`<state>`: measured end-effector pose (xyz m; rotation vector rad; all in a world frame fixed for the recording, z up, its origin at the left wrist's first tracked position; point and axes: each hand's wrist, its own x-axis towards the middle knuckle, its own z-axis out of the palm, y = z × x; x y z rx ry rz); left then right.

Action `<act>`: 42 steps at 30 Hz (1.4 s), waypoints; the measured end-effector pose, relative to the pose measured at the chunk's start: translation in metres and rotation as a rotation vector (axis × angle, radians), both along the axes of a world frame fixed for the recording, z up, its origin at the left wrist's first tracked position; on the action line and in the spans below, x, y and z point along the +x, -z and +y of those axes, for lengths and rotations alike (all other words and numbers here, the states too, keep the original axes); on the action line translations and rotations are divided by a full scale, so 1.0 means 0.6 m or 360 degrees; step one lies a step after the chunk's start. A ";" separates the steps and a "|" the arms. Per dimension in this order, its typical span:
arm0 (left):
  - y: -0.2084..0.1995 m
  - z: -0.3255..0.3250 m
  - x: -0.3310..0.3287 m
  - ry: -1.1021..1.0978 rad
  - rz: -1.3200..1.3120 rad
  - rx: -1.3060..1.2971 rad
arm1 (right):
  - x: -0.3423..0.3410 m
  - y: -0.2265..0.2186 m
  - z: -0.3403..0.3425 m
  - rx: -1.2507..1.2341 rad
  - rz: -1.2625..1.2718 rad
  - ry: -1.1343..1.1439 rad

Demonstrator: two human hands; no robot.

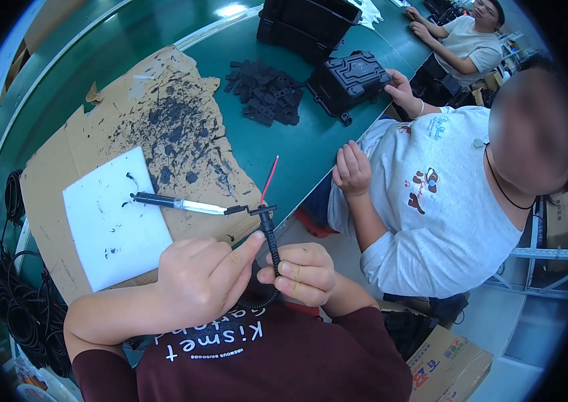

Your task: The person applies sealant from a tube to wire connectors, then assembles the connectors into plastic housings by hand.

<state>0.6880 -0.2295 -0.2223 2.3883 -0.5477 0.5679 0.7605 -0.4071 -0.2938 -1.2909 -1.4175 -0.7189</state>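
Observation:
A black corrugated tube (272, 249) stands upright before me, with a black crosswise fitting (263, 210) at its top. Out of the fitting sticks a red wire (270, 179) with a bare tip. My right hand (302, 273) pinches the tube between thumb and fingers, and its lower part loops down toward my chest. My left hand (200, 278) is curled closed, its index fingertip against the tube just below the fitting; what its other fingers hold is hidden. A pen-like tool (180, 204), black and white, lies from the white foam sheet (113, 221) toward the fitting.
Stained cardboard (56, 157) covers part of the green table (243, 144). Beyond lie a pile of flat black pieces (267, 94) and black cases (347, 80). At right a co-worker (431, 201) touches one case; another person (468, 50) sits farther off. Black cables (22, 288) hang at left.

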 end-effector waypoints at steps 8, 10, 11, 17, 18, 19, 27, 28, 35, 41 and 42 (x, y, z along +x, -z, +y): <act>-0.001 -0.005 0.005 -0.0044 -0.0090 0.0152 | -0.003 -0.003 0.003 0.0024 -0.0051 -0.0002; 0.000 -0.005 0.002 -0.0042 -0.0100 0.0149 | -0.003 -0.006 0.002 -0.0007 -0.0059 -0.0026; 0.000 -0.005 0.002 -0.0038 -0.0109 0.0147 | -0.004 -0.006 0.003 -0.0009 -0.0061 -0.0025; -0.006 0.002 0.000 -0.0037 -0.0118 0.0161 | -0.004 -0.008 0.006 0.0038 -0.0070 -0.0002; -0.005 0.002 -0.001 -0.0039 -0.0118 0.0163 | -0.005 -0.007 0.007 0.0042 -0.0069 -0.0003; -0.003 0.003 -0.003 -0.0066 -0.0138 0.0192 | -0.005 -0.007 0.006 0.0045 -0.0066 -0.0004; -0.010 0.015 0.007 -0.0362 -0.0433 0.0444 | -0.008 0.000 0.004 0.0067 0.0013 -0.0012; -0.006 0.013 0.014 -0.0407 -0.0520 0.0465 | -0.008 0.000 0.004 0.0073 0.0020 -0.0020; 0.008 0.011 0.023 -0.0469 -0.0657 0.0518 | -0.009 0.001 0.007 0.0086 0.0046 -0.0017; 0.017 0.012 0.029 -0.0435 -0.0673 0.0530 | -0.006 0.002 0.008 0.0100 0.0070 -0.0018; 0.017 0.012 0.030 -0.0434 -0.0672 0.0531 | -0.006 0.002 0.008 0.0096 0.0082 -0.0022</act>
